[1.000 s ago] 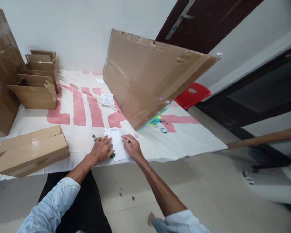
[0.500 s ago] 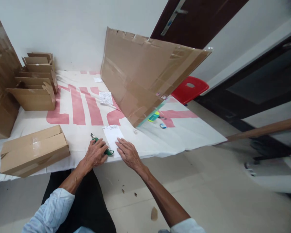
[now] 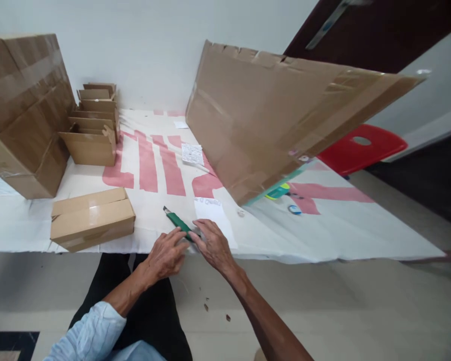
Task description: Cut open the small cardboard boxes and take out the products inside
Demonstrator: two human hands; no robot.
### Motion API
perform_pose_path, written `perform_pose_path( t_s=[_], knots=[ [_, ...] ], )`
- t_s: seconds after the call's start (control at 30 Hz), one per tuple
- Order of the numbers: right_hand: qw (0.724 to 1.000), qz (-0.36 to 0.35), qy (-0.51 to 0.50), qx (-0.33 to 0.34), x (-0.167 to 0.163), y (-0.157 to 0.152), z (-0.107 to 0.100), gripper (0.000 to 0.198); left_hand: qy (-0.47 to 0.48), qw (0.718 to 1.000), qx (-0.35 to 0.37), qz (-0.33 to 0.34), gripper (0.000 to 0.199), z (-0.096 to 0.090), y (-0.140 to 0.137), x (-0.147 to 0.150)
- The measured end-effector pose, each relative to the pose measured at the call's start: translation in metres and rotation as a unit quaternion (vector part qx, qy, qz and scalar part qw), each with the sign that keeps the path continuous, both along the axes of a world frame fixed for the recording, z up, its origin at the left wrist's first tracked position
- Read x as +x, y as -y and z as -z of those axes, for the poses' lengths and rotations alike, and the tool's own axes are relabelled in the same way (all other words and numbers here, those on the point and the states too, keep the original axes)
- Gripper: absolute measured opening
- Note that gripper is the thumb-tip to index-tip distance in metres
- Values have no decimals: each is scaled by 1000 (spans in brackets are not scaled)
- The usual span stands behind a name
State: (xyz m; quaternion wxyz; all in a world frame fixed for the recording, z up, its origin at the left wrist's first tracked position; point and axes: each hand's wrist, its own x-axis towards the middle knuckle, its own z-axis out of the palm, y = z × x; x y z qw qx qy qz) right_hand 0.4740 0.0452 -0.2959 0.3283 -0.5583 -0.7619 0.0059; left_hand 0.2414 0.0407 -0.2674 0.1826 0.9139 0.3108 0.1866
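Observation:
A green utility knife (image 3: 178, 222) lies at a slant over the table's front part, its blade pointing away to the left. Thumb and fingers of my right hand (image 3: 215, 248) close round its rear end. My left hand (image 3: 167, 253) is just beside the handle, fingers apart and loosely bent, the fingertips at the knife's near side; whether they touch it is hard to tell. A white paper sheet (image 3: 220, 220) with small drawn marks along its top lies partly under my right hand.
A closed carton (image 3: 93, 218) lies left of my hands. Behind it stand several open cartons (image 3: 92, 148) and a large taped box (image 3: 30, 110). A big cardboard panel (image 3: 278, 115) leans at the right, near a tape roll (image 3: 294, 209) and a red chair (image 3: 364, 148).
My left hand has come off the knife and drawn back slightly. My right hand has moved from the paper sheet to the knife's rear end. The camera view has turned left.

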Motion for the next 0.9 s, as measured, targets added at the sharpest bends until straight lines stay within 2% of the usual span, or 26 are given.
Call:
perform_pose_path(
  t_s=[0.13,0.23,0.33,0.4,0.5,0.53,0.57,0.63,0.73,0.8,0.9],
  knots=[
    [998,0,47,-31,-23,0,6,37,83,994,28,-59,34,-15,34,-34],
    [998,10,57,-30,-28,4,14,40,160,977,90,-109,30,-44,58,-65],
    [999,-4,38,-29,-30,13,17,43,214,944,173,-183,38,-83,79,-102],
    [1000,-1,19,-22,-27,19,18,45,218,909,249,-252,45,-106,87,-133],
    [999,33,8,-14,-12,25,26,51,196,856,316,-359,58,-122,84,-188],
    [999,43,9,-16,-4,25,30,53,192,850,305,-384,64,-121,79,-206],
    [999,50,12,-18,5,25,34,56,197,854,263,-403,71,-118,72,-224],
    [998,53,16,-22,23,25,41,61,225,876,123,-408,88,-106,54,-256],
    [998,55,8,-17,39,23,42,64,251,897,-78,-354,122,-83,28,-285],
    [998,55,-4,-8,37,21,34,64,270,899,-149,-312,136,-70,15,-293],
    [999,38,-13,-3,15,17,18,60,307,890,-195,-275,145,-56,6,-293]
  ],
)
